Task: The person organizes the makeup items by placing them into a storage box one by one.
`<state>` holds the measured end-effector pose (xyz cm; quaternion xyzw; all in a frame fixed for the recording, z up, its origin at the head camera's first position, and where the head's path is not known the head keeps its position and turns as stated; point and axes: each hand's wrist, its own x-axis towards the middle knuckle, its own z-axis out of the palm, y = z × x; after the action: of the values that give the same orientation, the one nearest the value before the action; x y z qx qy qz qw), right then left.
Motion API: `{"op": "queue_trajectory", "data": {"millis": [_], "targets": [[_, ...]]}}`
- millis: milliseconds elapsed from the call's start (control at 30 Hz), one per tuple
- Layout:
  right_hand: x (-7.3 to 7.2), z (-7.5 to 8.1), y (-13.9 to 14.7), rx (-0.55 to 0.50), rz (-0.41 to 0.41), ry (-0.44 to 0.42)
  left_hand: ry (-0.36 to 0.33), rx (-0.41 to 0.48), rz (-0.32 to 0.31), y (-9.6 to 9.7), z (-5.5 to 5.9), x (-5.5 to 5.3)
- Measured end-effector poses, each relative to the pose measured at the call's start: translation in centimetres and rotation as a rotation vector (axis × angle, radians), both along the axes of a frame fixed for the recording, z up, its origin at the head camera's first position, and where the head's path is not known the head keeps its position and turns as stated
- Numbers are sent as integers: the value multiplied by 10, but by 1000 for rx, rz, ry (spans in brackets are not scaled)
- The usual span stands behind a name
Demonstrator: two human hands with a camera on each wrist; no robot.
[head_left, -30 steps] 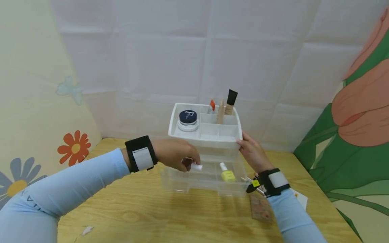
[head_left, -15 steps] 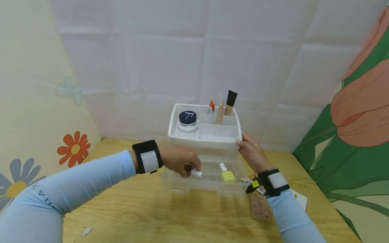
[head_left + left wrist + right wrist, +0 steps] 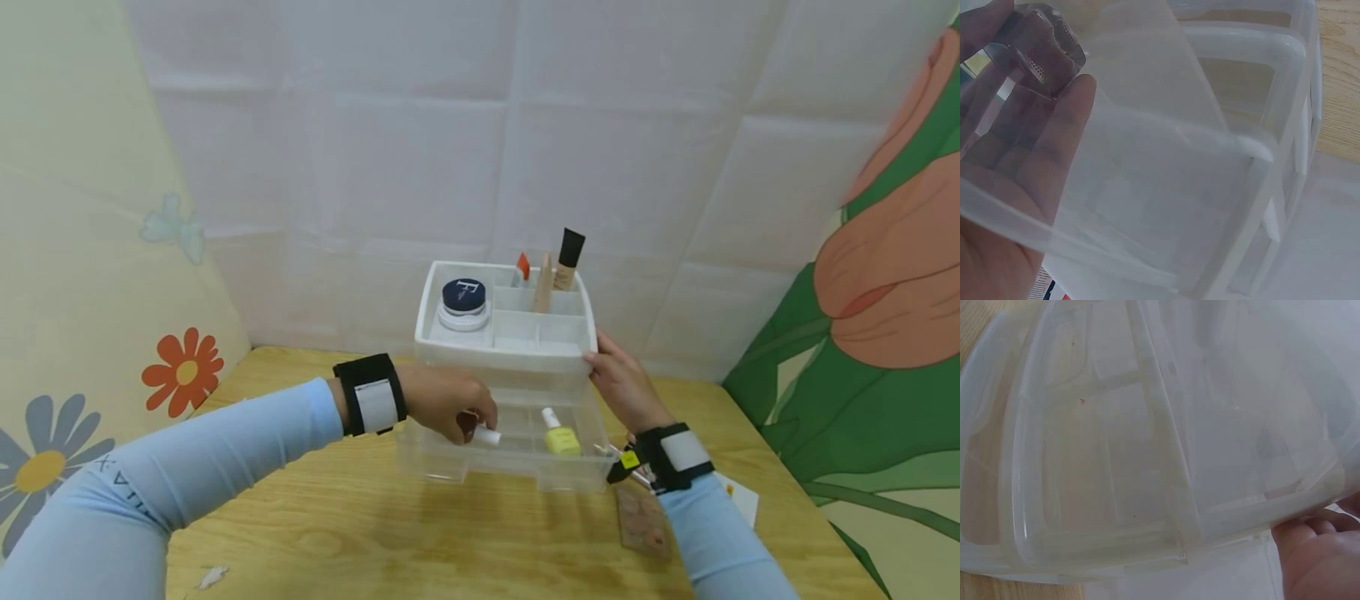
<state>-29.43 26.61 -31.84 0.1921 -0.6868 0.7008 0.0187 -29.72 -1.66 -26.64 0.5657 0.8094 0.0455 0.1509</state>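
Note:
In the head view my left hand [image 3: 450, 402] holds a small bottle by its body over the pulled-out clear drawer [image 3: 495, 462], white cap [image 3: 487, 434] pointing right. The left wrist view shows the bottle [image 3: 1047, 53] as squarish clear glass with a dark tint, pinched between thumb and fingers, seen partly through clear plastic. A yellow bottle [image 3: 562, 439] with a white cap lies in the drawer, right of that hand. My right hand [image 3: 624, 383] grips the right side of the white cosmetics organizer [image 3: 506, 354]; its fingers are partly hidden behind the plastic in the right wrist view.
On the organizer's top tray stand a dark-lidded round jar [image 3: 463, 296], a black-capped tube [image 3: 570, 258], a beige tube [image 3: 543, 283] and a red-tipped item [image 3: 522, 267]. A flat palette [image 3: 642, 521] and a white card [image 3: 741, 500] lie on the wooden table [image 3: 420, 550] at right.
My left hand has shifted slightly right and lower with the bottle, deeper over the drawer. The right hand keeps its place on the organizer's side.

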Motion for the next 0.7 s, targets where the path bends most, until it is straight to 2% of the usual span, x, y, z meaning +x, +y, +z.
{"op": "queue_trajectory", "data": {"millis": [200,400,600,700], "targets": [[0,0,-1,-3,-2,-1,-2,4,8,-2,2,1],[1,0,0,-25,5,5,29,32,26,-10,11,7],[1,1,-1,-27,8,1,120,150,31,-22,20,22],[0,1,-1,-30,10,1,221,246,8,-28,23,32]]}}
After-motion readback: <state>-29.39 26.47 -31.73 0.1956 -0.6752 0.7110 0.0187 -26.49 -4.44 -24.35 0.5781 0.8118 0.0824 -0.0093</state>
